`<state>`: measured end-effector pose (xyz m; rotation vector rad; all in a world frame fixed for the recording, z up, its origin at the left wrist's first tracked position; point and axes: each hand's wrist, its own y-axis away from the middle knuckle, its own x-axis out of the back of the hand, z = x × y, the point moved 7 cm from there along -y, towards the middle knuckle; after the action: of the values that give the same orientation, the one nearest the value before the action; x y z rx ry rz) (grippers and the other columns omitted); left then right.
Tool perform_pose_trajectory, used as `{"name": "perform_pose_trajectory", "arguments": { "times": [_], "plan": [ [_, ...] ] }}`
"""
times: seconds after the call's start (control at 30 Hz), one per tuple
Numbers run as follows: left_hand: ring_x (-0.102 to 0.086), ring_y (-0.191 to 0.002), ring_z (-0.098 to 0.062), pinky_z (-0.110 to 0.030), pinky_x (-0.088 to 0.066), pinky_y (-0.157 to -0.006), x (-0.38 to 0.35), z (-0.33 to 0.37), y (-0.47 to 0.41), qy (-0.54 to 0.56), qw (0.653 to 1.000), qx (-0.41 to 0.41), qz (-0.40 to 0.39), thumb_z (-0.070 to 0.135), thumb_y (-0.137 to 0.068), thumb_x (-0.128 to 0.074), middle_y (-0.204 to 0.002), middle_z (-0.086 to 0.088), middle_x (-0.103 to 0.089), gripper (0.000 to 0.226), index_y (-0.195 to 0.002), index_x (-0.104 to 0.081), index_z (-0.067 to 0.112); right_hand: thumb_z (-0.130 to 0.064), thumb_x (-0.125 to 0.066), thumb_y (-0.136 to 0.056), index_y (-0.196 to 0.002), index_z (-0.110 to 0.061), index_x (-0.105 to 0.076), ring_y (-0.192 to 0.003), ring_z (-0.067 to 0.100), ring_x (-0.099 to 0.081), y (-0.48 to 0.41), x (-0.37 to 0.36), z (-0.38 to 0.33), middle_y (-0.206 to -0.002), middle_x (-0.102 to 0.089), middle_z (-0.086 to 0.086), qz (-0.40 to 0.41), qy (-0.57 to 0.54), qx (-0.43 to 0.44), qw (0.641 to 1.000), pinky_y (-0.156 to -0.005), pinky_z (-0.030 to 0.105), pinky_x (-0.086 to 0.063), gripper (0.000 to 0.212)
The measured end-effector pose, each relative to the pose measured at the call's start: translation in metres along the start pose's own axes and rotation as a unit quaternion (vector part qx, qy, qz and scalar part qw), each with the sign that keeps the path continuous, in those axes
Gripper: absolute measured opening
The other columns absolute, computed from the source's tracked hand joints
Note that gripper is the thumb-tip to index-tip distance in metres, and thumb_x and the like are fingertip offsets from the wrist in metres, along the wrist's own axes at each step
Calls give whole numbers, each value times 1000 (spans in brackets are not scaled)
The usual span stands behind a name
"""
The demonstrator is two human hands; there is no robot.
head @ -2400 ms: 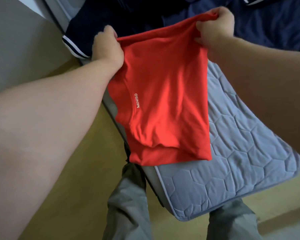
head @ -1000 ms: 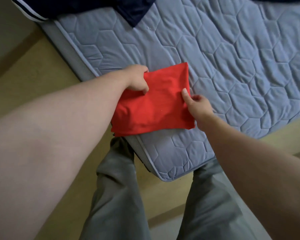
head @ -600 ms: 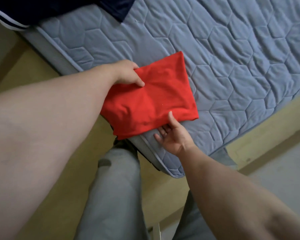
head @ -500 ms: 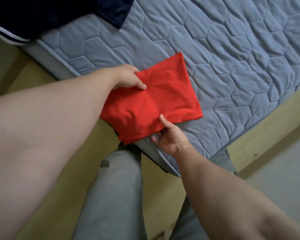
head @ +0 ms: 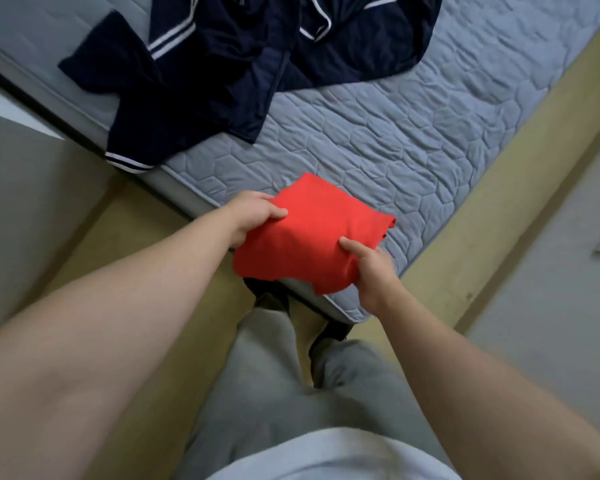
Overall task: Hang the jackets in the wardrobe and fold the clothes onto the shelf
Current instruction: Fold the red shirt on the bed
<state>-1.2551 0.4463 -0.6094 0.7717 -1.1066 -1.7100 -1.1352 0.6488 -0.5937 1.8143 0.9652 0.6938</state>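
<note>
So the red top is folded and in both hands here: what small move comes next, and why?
Probably lift the folded red top clear of the mattress and turn toward the shelf, which is out of view. The left hand and right hand grip opposite edges, and the bundle already overhangs the mattress edge.

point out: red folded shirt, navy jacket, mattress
red folded shirt (head: 309,233), head view, middle of top face
navy jacket (head: 222,64), head view, body fabric
mattress (head: 395,133), head view, bare quilted top

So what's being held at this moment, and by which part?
The folded red garment, gripped by both hands at opposite edges: the left hand on its left edge, the right hand on its near right edge, thumbs on top.
</note>
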Motion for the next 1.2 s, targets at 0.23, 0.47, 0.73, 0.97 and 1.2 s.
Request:
{"name": "perform_pose_trajectory", "arguments": {
  "times": [0.23, 0.47, 0.73, 0.97, 1.2],
  "plan": [
    [-67, -65, -15, -25, -56, -60, -24, -53, 137, 232, 972, 26, 30, 33, -103, -51, -82, -2, -72, 24, -101, -68, 16, -18, -81, -73, -100, -17, -70, -80, 20, -74, 103, 30, -33, -86, -78, 0, -47, 135, 88, 986, -71, 32, -58, 29],
    [-58, -36, -11, -17, -43, -34, -40, -154, 268, 353, 920, -18, 167, 36, -99, -60, -50, 2, -65, 33, -74, -65, 15, -18, -77, -76, -91, -17, -69, -65, 17, -71, 203, 20, -12, -76, -74, 4, -180, 229, 150, 945, -63, 34, -59, 17],
    [-63, -56, -17, -26, -48, -57, -55, -288, 414, 498, 835, -98, 215, 14, -89, -53, -71, -3, -68, 16, -89, -69, 15, -17, -81, -79, -113, -11, -65, -90, 33, -74, 331, -17, 80, -99, -75, 14, -361, 360, 130, 850, -84, 54, -59, 38],
    [-71, -101, -16, -32, -53, -84, -31, -391, 521, 518, 738, -255, 349, -3, -87, -63, -113, 8, -74, 47, -120, -70, 30, -33, -89, -68, -126, -18, -50, -97, 28, -69, 403, -61, 155, -113, -66, 4, -380, 490, 191, 761, -87, 51, -58, 72],
    [-67, -105, -16, -28, -51, -86, -5, -502, 606, 519, 653, -266, 483, -4, -86, -67, -110, 4, -75, 33, -92, -81, 25, -38, -73, -86, -136, -45, -50, -106, 15, -59, 502, -131, 263, -117, -55, -10, -447, 571, 369, 582, -95, 40, -53, 56]
  ]
}}
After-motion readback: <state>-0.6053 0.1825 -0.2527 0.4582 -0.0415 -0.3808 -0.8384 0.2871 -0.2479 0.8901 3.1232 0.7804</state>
